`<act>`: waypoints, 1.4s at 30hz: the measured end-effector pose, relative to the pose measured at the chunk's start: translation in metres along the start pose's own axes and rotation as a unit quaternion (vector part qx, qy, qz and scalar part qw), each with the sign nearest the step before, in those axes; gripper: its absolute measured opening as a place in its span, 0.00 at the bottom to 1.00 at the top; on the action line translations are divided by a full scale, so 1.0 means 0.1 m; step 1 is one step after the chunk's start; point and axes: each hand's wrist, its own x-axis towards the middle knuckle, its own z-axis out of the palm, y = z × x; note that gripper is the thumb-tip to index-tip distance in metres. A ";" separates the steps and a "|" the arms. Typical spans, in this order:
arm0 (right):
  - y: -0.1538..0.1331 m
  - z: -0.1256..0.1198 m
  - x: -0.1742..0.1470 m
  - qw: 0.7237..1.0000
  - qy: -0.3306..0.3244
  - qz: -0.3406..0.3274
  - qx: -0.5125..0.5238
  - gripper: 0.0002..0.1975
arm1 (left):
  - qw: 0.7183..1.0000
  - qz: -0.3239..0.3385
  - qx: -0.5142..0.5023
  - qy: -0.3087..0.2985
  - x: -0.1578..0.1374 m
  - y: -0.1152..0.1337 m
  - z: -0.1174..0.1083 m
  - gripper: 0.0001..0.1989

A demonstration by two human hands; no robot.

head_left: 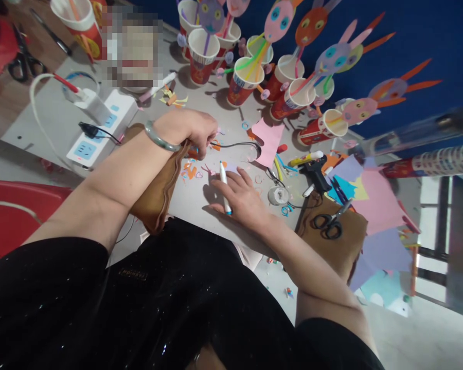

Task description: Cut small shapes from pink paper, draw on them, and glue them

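Note:
My left hand, a jade-coloured bangle on its wrist, is curled with knuckles up over the small paper scraps. Whatever its fingers hold, if anything, is hidden beneath them. In my right hand a white marker with blue ends rests between thumb and fingers, the other fingers loosely bent above the grey tabletop. A thin black cable runs to the right from near my left hand. Beyond it lies a pink paper sheet with a cut-out edge.
Paper cups with straw-and-paper animal figures line the back. At right are a black glue gun, a tape roll, scissors on a brown cloth, and coloured paper. A power strip stands at left.

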 end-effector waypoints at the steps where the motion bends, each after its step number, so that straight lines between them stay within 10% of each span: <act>1: -0.02 0.03 0.04 1.000 -0.005 -0.009 0.004 0.25 | 1.000 -0.016 0.009 -0.003 0.01 0.01 0.00 0.18; 15: 0.10 0.01 -0.09 0.999 0.030 0.028 0.001 0.21 | 0.995 -0.092 -0.003 0.043 -0.08 -0.04 -0.11 0.23; 30: 1.06 0.03 0.45 0.990 0.055 0.122 -0.041 0.21 | 0.998 -0.049 -0.035 0.009 0.00 -0.20 -0.07 0.20; 42: 1.08 -0.15 0.61 0.972 0.149 0.147 -0.104 0.17 | 0.989 0.021 -0.144 0.022 -0.01 -0.40 -0.11 0.17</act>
